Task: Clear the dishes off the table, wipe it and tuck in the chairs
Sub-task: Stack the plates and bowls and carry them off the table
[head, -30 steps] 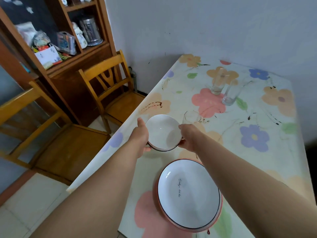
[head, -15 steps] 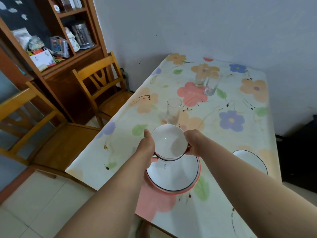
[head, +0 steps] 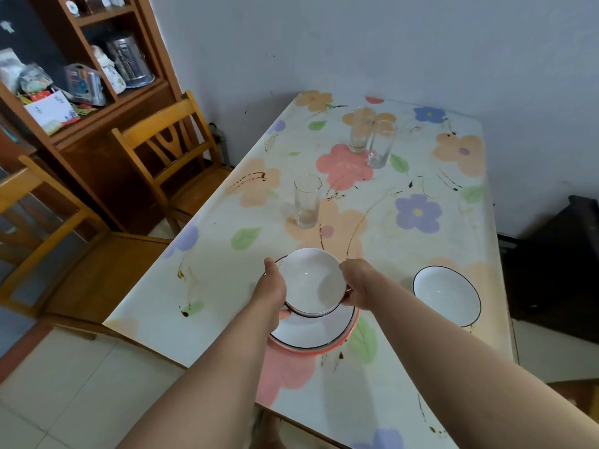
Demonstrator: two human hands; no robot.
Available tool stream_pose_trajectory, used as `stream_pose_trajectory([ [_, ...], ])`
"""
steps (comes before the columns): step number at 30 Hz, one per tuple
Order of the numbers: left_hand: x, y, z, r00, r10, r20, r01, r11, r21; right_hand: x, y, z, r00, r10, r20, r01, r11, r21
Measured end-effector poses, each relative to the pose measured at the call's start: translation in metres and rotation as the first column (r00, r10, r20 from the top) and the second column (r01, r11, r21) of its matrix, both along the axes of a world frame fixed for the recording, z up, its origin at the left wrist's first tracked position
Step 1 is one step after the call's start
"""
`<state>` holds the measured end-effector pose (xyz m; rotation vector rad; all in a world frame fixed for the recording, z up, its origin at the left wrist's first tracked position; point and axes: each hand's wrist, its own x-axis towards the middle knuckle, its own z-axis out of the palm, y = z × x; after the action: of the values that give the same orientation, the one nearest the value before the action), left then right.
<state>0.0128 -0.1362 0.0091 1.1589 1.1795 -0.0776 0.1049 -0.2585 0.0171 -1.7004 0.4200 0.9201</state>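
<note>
We judge the job barely begun. At left, a chair (head: 168, 163) and a nearer chair (head: 48, 228) stand pulled out, and brown stains (head: 184, 314) mark the unwiped table (head: 421, 367). Our left hand (head: 270, 288) grips the bowl (head: 311, 281) by its left rim, thumb on the edge. White and empty, it hangs over the plate (head: 311, 335) near the front edge; whether they touch we cannot tell. Our right hand (head: 359, 286) holds the right rim. A glass (head: 306, 202), two far glasses (head: 381, 145) and a second bowl (head: 447, 294) remain.
</note>
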Motion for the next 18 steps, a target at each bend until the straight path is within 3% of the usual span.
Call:
stream_pose_trajectory([
  [11,0.006,-0.007,0.003,0.999,-0.003,-0.037,0.005,0.999,0.053,0.005,-0.003,-0.005,0.999,-0.007,-0.047,0.005,0.999,-0.041],
  [14,0.012,-0.012,0.015,0.989,-0.045,-0.143,0.089,0.944,0.317,0.004,-0.007,0.003,0.999,0.048,0.007,-0.047,0.997,-0.059],
  [16,0.02,-0.019,0.028,0.998,-0.049,-0.044,0.064,0.855,0.514,0.007,-0.017,0.009,0.996,0.055,0.071,-0.051,0.997,-0.062],
  [18,0.034,-0.033,0.04,0.988,-0.106,0.115,0.019,0.812,0.583,0.014,-0.032,0.019,0.991,0.008,0.135,0.001,0.998,-0.068],
])
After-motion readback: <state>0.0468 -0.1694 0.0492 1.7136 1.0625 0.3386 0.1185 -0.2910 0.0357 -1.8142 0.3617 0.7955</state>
